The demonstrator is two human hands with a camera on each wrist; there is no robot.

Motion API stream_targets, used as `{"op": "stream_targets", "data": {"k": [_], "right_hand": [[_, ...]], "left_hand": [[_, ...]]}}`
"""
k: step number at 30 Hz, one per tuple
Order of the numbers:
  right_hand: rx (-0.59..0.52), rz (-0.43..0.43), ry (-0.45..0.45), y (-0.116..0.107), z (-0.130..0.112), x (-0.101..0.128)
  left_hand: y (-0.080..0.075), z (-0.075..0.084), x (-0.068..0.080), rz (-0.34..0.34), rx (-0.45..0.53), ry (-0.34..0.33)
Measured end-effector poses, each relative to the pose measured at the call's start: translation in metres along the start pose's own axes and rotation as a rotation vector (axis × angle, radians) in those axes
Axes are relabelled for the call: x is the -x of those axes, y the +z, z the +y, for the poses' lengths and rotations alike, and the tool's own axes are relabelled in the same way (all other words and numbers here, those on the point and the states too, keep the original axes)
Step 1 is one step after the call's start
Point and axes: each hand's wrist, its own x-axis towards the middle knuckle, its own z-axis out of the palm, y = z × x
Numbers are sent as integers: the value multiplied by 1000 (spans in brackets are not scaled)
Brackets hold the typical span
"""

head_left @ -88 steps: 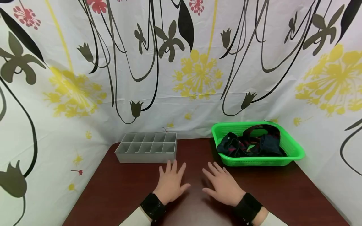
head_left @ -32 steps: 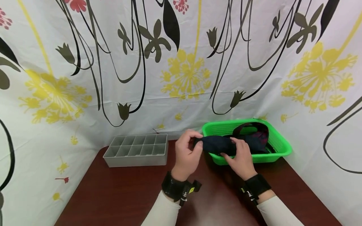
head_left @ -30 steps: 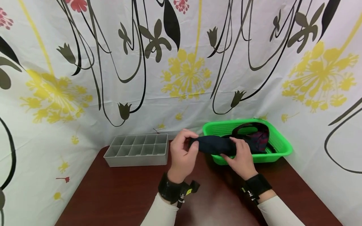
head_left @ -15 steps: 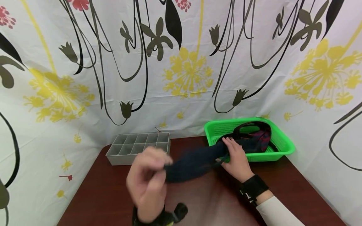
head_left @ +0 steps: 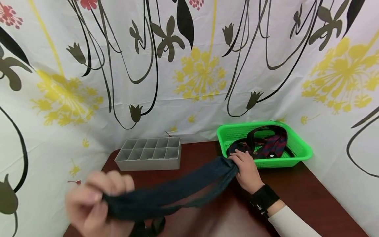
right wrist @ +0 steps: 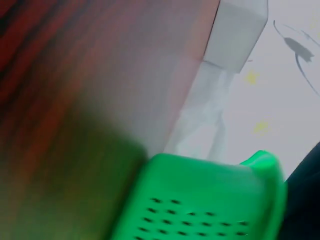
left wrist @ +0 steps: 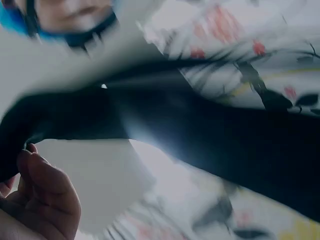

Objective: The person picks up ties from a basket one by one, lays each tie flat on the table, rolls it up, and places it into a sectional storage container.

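Above table: left hand and right hand grip stretched dark cloth ends.

The person wears a cream long sleeve ending at a black wrist strap, which bears small white markings beside the right hand.

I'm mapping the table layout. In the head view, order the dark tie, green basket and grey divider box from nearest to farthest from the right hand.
1. Dark tie: gripped by the right hand, stretching left to the left hand.
2. Green basket: just behind the hand, on the right.
3. Grey divider box: farthest, back left of the table.
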Motion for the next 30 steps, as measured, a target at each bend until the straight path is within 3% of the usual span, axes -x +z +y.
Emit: {"op": "stream_targets", "data": {"k": [3, 5, 9, 12, 14, 16, 18, 20, 25, 27, 30], "right_hand": [[-17, -42, -85, -7, -14, -6], [-1, -139, -126, -15, -28, -11], [-27, -446, -158, -21, -58, -15], [-89, -677, -142, -19, -71, -12], [-119, -795, -118, -16, -75, -9], [-147, -876, -85, -14, -74, -6], [-182, -930, -52, -13, -69, -4], [-234, -972, -17, -12, -62, -3], [-401, -1030, 73, -8, -34, -3], [-451, -1034, 115, -6, -18, -3], [-477, -1021, 167, -6, 10, -1]], "left_hand": [[-37, -1, -2, 298, -289, -55], [-69, -3, -5, 454, -445, -185], [-148, -8, 6, 567, -642, -508], [-207, -4, 35, 587, -746, -816], [-243, 13, 58, 604, -770, -1046], [-274, 39, 79, 640, -721, -1241], [-299, 67, 96, 668, -668, -1361], [-314, 91, 107, 691, -602, -1403], [-333, 129, 122, 818, -333, -1364], [-337, 134, 125, 847, -305, -1356], [-341, 137, 130, 819, -363, -1369]]}}
